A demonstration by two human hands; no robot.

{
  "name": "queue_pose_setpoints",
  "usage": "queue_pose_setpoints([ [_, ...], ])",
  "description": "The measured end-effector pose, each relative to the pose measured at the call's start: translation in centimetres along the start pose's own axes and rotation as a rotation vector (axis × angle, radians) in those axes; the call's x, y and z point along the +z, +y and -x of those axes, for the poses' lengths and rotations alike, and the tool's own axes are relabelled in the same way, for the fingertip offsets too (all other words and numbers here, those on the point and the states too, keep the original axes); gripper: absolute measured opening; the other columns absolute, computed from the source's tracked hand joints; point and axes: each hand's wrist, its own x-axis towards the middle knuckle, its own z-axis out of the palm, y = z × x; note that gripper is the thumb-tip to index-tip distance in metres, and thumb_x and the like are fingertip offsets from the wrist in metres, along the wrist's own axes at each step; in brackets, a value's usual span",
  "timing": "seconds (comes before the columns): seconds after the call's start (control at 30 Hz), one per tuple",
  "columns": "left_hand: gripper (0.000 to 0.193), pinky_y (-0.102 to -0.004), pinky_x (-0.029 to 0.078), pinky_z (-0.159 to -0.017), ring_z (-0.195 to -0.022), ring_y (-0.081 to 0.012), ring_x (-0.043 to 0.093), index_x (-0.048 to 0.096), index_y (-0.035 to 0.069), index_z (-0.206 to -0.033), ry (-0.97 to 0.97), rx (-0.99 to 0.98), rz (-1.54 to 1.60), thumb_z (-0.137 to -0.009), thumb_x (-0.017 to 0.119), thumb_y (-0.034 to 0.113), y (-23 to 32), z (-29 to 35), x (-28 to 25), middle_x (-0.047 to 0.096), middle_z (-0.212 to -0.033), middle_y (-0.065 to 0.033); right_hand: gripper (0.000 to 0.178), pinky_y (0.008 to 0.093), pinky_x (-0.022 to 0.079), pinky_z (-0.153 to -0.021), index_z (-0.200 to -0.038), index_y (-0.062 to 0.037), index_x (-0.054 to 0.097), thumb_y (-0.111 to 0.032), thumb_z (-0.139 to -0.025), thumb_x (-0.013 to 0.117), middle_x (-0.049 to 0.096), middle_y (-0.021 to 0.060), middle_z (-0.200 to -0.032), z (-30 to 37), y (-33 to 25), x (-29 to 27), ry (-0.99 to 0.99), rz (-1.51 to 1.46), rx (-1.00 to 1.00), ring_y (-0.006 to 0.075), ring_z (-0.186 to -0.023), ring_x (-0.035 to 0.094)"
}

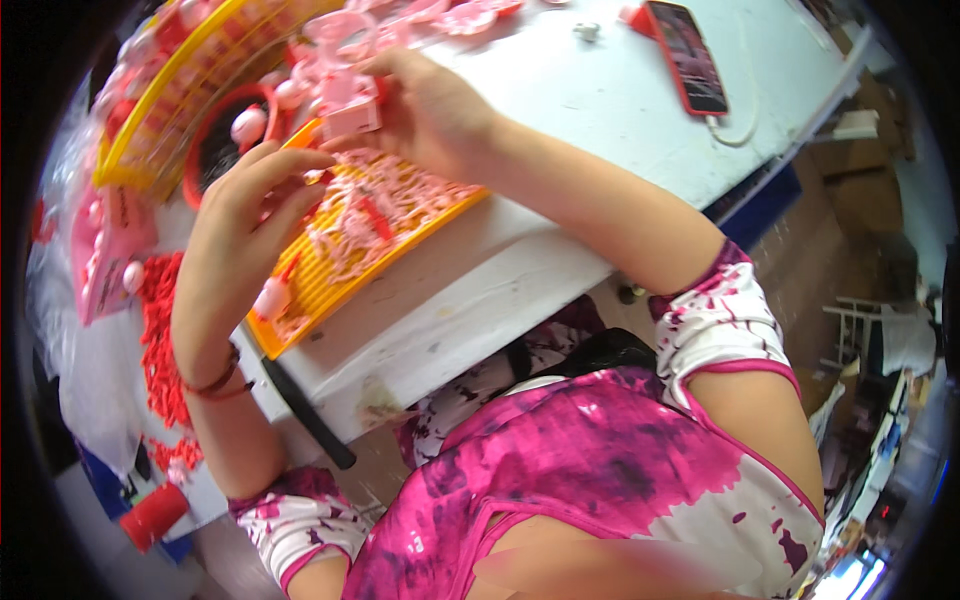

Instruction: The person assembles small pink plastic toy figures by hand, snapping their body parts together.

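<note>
Two hands work close together over a white table (620,110) that fills the upper middle of the head view, its near edge running diagonally down to the left. Largest on it is a flat yellow tray (330,270), slatted, lying tilted across the table edge and strewn with a loose heap of pale pink plastic bits (375,215); it seems set there to catch and hold small parts within easy reach of both hands. Behind it a yellow basket (165,95) with a rounded rim holds more pink and red pieces, and a red ring-shaped dish (215,140) sits just beside it. The right hand (430,110) is closed around a small pink plastic piece (350,115), pinching it above the far end of the tray, probably so it can be turned and fitted. The left hand (245,215) hovers over the tray with fingers curled, thumb and forefinger tips pressed together on something tiny that I cannot make out. A pile of red bits (160,330) lies on clear plastic at the left, beyond the left wrist. A red phone (688,55) with a white cable rests well apart at the far right. Crowded baskets hem in the left side.
</note>
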Motion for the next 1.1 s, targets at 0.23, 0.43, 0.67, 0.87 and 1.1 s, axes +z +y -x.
queue_pose_setpoints([
  [0.23, 0.023, -0.0221, 0.049, -0.080, -0.090, -0.0097, 0.061, 0.066, -0.003, -0.109, 0.033, 0.003, 0.078, -0.089, 0.056, -0.010, 1.2, -0.3, -0.7, 0.055, -0.093, -0.0049, 0.037, 0.0400, 0.054, -0.092, -0.123, 0.0023, 0.048, -0.022, -0.097, 0.038, 0.061, 0.0176, -0.121, 0.2, -0.5, 0.0, -0.059, 0.036, -0.018, 0.0251, -0.103, 0.065],
  [0.43, 0.019, -0.0231, 0.049, -0.088, -0.098, -0.0119, 0.062, 0.065, -0.006, -0.106, 0.187, 0.076, 0.196, -0.089, 0.058, -0.009, 0.1, -0.4, -1.3, 0.065, -0.100, -0.0075, 0.040, 0.0394, 0.056, -0.089, -0.127, 0.0023, 0.047, -0.022, -0.097, 0.039, 0.061, 0.0168, -0.122, 0.4, -0.3, -0.1, -0.031, 0.027, 0.004, 0.0234, -0.103, 0.065],
  [0.67, 0.020, -0.0245, 0.050, -0.093, -0.101, -0.0126, 0.062, 0.063, -0.005, -0.110, 0.394, 0.092, 0.222, -0.091, 0.059, -0.007, -0.7, -0.1, -1.6, 0.065, -0.105, -0.0081, 0.041, 0.0394, 0.055, -0.089, -0.127, 0.0028, 0.048, -0.026, -0.098, 0.041, 0.063, 0.0162, -0.116, 0.3, 0.2, 0.7, -0.079, 0.031, 0.045, 0.0249, -0.101, 0.065],
  [0.87, 0.021, -0.0250, 0.050, -0.093, -0.102, -0.0133, 0.062, 0.062, -0.005, -0.112, 0.361, 0.142, -0.022, -0.091, 0.058, -0.006, -0.9, -0.5, -1.6, 0.065, -0.109, -0.0089, 0.035, 0.0394, 0.053, -0.093, -0.118, 0.0026, 0.051, -0.026, -0.102, 0.040, 0.065, 0.0152, -0.105, 0.9, 0.3, 0.6, -0.141, -0.029, 0.160, 0.0299, -0.098, 0.067],
  [1.1, 0.019, -0.0247, 0.051, -0.091, -0.099, -0.0126, 0.062, 0.065, -0.005, -0.109, 0.442, 0.089, 0.196, -0.090, 0.059, -0.007, -0.6, -0.4, -1.1, 0.065, -0.103, -0.0075, 0.034, 0.0407, 0.052, -0.097, -0.116, 0.0029, 0.051, -0.025, -0.102, 0.040, 0.066, 0.0152, -0.104, 0.5, 0.7, 0.3, -0.159, -0.080, 0.194, 0.0315, -0.098, 0.067],
])
